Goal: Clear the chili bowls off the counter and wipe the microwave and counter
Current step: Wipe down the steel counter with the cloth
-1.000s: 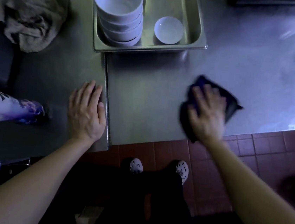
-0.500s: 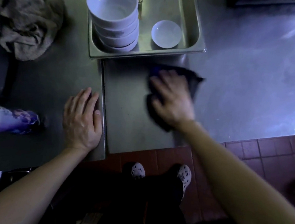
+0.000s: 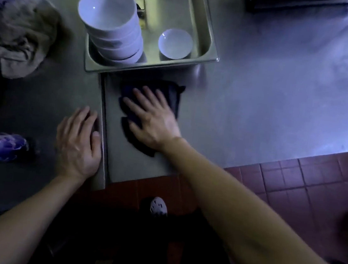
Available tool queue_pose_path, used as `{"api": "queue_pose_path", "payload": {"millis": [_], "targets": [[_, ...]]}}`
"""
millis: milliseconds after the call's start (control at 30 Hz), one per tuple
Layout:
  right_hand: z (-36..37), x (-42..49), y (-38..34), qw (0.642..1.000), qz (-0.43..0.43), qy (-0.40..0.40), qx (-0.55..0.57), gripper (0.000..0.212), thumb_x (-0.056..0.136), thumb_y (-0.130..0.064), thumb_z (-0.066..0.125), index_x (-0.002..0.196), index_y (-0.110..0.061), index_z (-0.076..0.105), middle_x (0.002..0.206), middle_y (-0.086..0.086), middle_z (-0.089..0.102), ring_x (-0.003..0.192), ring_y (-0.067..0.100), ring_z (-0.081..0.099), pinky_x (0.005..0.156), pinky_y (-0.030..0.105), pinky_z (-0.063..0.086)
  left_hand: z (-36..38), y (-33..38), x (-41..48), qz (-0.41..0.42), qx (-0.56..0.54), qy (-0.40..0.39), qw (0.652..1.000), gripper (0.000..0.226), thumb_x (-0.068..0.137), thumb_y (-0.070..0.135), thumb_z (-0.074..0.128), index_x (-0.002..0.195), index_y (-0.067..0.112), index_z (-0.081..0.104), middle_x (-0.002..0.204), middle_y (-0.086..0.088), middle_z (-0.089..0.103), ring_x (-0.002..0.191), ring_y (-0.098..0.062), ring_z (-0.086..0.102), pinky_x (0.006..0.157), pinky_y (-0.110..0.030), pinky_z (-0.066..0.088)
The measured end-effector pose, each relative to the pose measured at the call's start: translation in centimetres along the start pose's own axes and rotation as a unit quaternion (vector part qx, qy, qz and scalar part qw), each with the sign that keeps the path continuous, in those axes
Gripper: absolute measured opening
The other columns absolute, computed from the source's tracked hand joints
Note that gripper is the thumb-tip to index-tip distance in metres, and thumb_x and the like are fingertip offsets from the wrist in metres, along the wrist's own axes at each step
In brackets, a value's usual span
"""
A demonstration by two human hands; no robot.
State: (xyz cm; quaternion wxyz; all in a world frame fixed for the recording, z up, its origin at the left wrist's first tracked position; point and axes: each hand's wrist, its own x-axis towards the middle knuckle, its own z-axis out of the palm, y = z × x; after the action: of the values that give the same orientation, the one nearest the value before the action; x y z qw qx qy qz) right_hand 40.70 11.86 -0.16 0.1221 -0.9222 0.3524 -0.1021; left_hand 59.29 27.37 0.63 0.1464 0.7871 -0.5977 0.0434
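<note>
Right grip (image 3: 154, 121) flattens cloth (image 3: 172, 97) beside pan (image 3: 208, 49).

You are viewing a dim frame with a blue-violet cast. Light enters from the right, where glare whitens the counter (image 3: 304, 86). The lower centre falls into near-black shadow. The right hand (image 3: 153, 118) and cloth (image 3: 173, 94) show slight motion blur. The rag (image 3: 17, 35) at left is soft. Wide-angle distortion bends lines near the edges.
</note>
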Motion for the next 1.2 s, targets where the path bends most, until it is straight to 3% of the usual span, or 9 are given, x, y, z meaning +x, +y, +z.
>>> {"api": "queue_pose_path", "payload": {"millis": [167,267,400,500,700,767,933,1067,1200], "targets": [[-8.3,-12.3,19.9,0.957,0.278,0.029,-0.082,0.075,0.099,-0.066,0.045,0.164,-0.030,0.038,0.174,0.017,0.027,0.163,0.041,0.015,0.128,0.067,0.016,-0.2,0.4,-0.2,-0.001,0.019,-0.033,0.999,0.054,0.109,0.026,0.036,0.157,0.005,0.050,0.168,-0.018,0.042,0.157,-0.039,0.036,0.129,-0.059,0.026],[-8.8,-12.1,20.1,0.930,0.360,0.016,-0.077,0.085,0.098,-0.064,0.042,0.167,-0.016,0.032,0.177,0.019,0.018,0.165,0.036,0.012,0.127,0.070,0.010,-0.5,1.2,-0.1,-0.030,0.044,-0.047,0.998,0.055,0.108,0.023,0.035,0.160,0.007,0.044,0.170,-0.018,0.039,0.160,-0.036,0.032,0.131,-0.058,0.023],[-4.9,-10.6,8.0,0.994,0.094,-0.045,-0.034,0.084,0.098,-0.061,0.048,0.168,-0.017,0.032,0.178,0.016,0.017,0.166,0.033,0.011,0.128,0.066,0.007,-0.9,6.8,0.0,-0.082,0.054,-0.017,0.995,0.050,0.108,0.021,0.040,0.155,0.006,0.046,0.166,-0.020,0.043,0.155,-0.040,0.037,0.130,-0.058,0.025],[-5.3,-12.5,7.6,0.993,-0.053,-0.107,-0.014,0.078,0.104,-0.064,0.039,0.171,-0.026,0.024,0.180,0.007,0.010,0.167,0.024,0.002,0.131,0.060,0.005,0.8,14.3,1.4,-0.089,0.027,-0.021,0.995,0.047,0.109,0.023,0.040,0.151,0.005,0.051,0.160,-0.018,0.049,0.152,-0.039,0.041,0.127,-0.057,0.029],[-11.1,-16.9,26.7,0.995,0.074,-0.048,-0.037,0.075,0.105,-0.062,0.047,0.170,-0.033,0.024,0.180,0.002,0.011,0.167,0.023,0.002,0.132,0.058,0.011,7.1,25.9,6.9,-0.062,-0.013,-0.032,0.997,0.047,0.108,0.029,0.046,0.150,0.011,0.058,0.159,-0.014,0.051,0.148,-0.039,0.047,0.122,-0.057,0.035],[-12.1,-16.6,28.0,0.993,0.089,-0.065,-0.053,0.077,0.106,-0.064,0.042,0.172,-0.032,0.019,0.181,0.003,0.006,0.167,0.024,-0.002,0.133,0.059,0.008,8.2,27.0,7.8,-0.041,-0.007,-0.038,0.998,0.049,0.107,0.031,0.048,0.151,0.011,0.058,0.162,-0.016,0.049,0.148,-0.040,0.045,0.122,-0.059,0.035],[-10.8,-6.4,30.0,0.997,-0.022,-0.058,-0.056,0.077,0.103,-0.062,0.041,0.171,-0.032,0.020,0.180,0.005,0.013,0.167,0.025,0.007,0.133,0.056,0.009,8.8,26.8,7.8,-0.030,-0.016,-0.009,0.999,0.050,0.104,0.028,0.054,0.149,0.009,0.062,0.163,-0.016,0.049,0.150,-0.039,0.046,0.125,-0.058,0.033],[-9.5,12.0,30.6,0.996,0.055,-0.048,-0.050,0.079,0.097,-0.066,0.028,0.169,-0.033,0.028,0.178,0.006,0.023,0.165,0.026,0.017,0.134,0.053,0.006,8.8,26.8,7.9,-0.027,-0.009,-0.001,1.000,0.049,0.104,0.027,0.054,0.148,0.009,0.063,0.160,-0.017,0.052,0.149,-0.040,0.048,0.122,-0.059,0.036],[-8.8,12.3,29.4,0.998,0.053,-0.024,-0.038,0.076,0.100,-0.060,0.031,0.169,-0.026,0.032,0.177,0.008,0.025,0.165,0.027,0.018,0.134,0.053,0.007,9.0,26.6,7.9,-0.025,-0.018,-0.003,1.000,0.048,0.104,0.026,0.055,0.148,0.009,0.063,0.160,-0.017,0.051,0.149,-0.040,0.048,0.120,-0.061,0.037]]}}
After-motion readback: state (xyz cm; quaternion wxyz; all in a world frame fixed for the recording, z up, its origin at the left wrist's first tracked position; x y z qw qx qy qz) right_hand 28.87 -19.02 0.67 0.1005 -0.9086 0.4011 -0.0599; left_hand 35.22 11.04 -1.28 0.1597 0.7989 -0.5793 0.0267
